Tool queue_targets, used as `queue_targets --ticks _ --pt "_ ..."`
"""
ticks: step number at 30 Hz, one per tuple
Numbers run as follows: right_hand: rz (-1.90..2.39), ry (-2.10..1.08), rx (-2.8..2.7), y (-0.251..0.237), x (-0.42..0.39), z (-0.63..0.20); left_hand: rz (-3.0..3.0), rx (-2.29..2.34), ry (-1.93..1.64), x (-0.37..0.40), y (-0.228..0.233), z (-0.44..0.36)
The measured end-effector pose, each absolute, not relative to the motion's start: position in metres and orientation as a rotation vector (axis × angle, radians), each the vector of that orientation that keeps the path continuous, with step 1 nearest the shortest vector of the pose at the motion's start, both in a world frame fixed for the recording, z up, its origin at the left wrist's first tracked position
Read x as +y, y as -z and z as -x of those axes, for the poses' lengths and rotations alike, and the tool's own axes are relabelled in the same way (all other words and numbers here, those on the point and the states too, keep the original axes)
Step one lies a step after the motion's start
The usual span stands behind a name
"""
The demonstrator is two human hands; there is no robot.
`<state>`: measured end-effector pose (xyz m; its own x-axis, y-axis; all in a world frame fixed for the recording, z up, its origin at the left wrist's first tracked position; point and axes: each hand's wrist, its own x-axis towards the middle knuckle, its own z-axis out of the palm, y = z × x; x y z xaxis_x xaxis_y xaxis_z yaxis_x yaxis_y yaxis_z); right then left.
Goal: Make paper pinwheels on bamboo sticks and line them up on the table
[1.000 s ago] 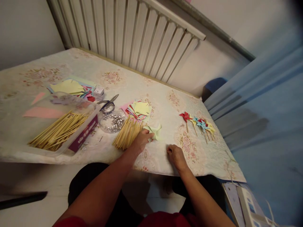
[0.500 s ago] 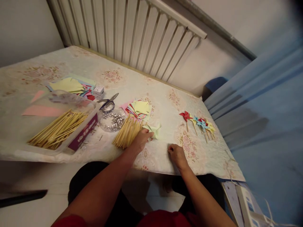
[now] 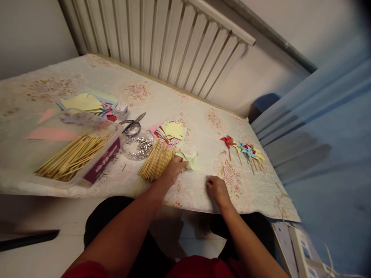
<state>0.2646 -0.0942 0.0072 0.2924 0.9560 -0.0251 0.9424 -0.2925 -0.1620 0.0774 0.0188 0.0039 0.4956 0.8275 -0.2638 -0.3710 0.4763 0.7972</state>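
Note:
Between the fingers of my left hand is a pale green paper pinwheel, its folded blades spread toward the right. Beside that hand lies a bundle of thin wooden sticks. My right hand rests low over the tablecloth with its fingers closed in a pinch; whatever they hold, if anything, is too small to see. Behind the sticks sits a stack of cut paper squares, a yellow one on top. A clear round dish of metal pins stands left of the sticks.
At the left is a clear plastic box holding more sticks. Scissors, a small white box and coloured paper sheets lie behind it. Several finished pinwheels lie at the right, near a blue curtain.
Both hands stay almost where they were, the left still with the pinwheel. Only the camera view has shifted slightly.

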Motion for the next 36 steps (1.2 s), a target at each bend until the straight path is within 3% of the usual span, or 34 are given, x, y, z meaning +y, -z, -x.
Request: queue_targets --ticks 14,23,36 --pt "2.438 -0.081 -1.809 -0.001 -0.097 -0.261 -0.745 0.725 -0.812 0.017 -0.011 -0.076" --pt "2.384 -0.353 -1.484 0.001 -0.093 -0.274 -0.759 0.736 -0.826 0.016 -0.014 -0.075" --pt "2.374 -0.285 -1.498 0.007 -0.094 -0.274 -0.772 0.734 -0.798 0.020 -0.001 -0.079"
